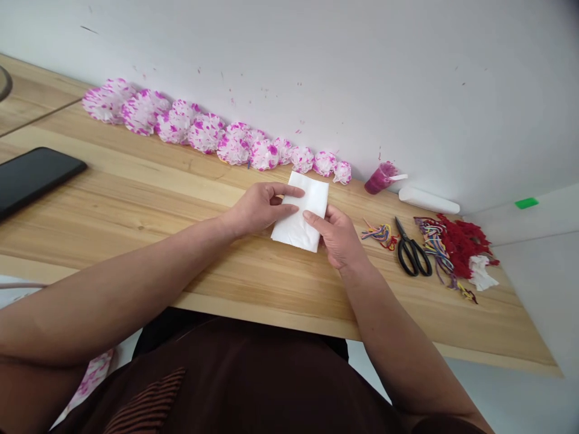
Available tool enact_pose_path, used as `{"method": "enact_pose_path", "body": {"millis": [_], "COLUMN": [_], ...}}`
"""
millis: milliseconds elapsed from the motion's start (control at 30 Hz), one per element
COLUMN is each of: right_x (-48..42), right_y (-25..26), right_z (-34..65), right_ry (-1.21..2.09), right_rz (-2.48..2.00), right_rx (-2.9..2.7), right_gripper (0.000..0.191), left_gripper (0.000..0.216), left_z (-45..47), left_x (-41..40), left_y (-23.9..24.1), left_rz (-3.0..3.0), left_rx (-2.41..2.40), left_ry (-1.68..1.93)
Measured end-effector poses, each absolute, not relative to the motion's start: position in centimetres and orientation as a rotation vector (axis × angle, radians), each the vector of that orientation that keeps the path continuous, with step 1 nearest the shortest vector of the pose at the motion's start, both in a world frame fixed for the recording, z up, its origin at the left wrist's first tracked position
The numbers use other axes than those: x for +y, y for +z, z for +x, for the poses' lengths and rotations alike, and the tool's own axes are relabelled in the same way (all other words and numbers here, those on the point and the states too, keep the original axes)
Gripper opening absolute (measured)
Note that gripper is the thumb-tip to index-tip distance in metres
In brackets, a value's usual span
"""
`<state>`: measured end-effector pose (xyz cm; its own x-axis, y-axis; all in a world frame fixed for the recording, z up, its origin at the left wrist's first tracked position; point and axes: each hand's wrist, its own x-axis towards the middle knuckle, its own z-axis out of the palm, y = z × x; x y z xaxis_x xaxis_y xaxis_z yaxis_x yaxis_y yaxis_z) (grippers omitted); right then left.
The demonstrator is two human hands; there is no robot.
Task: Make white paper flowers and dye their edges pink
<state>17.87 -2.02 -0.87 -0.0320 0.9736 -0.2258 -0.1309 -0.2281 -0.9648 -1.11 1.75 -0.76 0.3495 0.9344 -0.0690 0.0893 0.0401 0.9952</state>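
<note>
A folded white paper napkin (pixel 304 212) lies on the wooden table (pixel 136 199) in front of me. My left hand (pixel 260 207) rests on its left edge, with thumb and forefinger pinched on the paper. My right hand (pixel 339 236) grips the napkin's near right corner, fingers closed on it. Both forearms reach in from the bottom of the view.
A row of several white-and-pink paper flowers (pixel 203 129) lines the wall. To the right lie a pink cup (pixel 379 178), a white tube (pixel 427 200), coloured rubber bands (pixel 380 234), black scissors (pixel 411 250) and red material (pixel 464 241). A black phone (pixel 31 178) lies at the left.
</note>
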Motion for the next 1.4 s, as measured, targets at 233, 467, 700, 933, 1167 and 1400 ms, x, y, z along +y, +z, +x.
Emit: {"method": "enact_pose_path", "body": {"millis": [233, 467, 700, 933, 1167, 1400], "right_x": [-2.16, -2.15, -2.35, -2.43, -2.63, -2.0], "right_y": [-0.88, -0.22, -0.16, -0.05, -0.28, -0.27], "right_z": [17.69, 17.83, 17.75, 17.79, 17.72, 18.2], "right_ry": [1.414, 1.609, 1.576, 1.544, 1.538, 1.609], "right_rz": [-1.313, -1.288, -1.35, -1.433, -1.409, -1.223], "right_rx": [-1.049, -0.952, -0.986, -1.001, -1.034, -0.932], "right_gripper": [0.05, 0.054, 0.052, 0.047, 0.048, 0.054], "left_gripper": [0.059, 0.052, 0.05, 0.052, 0.055, 0.048], "left_z": [-1.03, -0.95, -0.52, -0.99, -0.99, -0.89], "left_x": [1.68, 1.86, 1.61, 1.85, 2.13, 2.1], "left_y": [-0.47, -0.72, -0.48, -0.68, -1.26, -0.7], "left_rz": [1.273, 1.2, 1.04, 1.092, 1.156, 0.901], "left_rx": [0.958, 0.927, 0.826, 0.788, 0.837, 0.724], "left_ry": [0.86, 0.95, 0.996, 0.938, 0.908, 0.938]}}
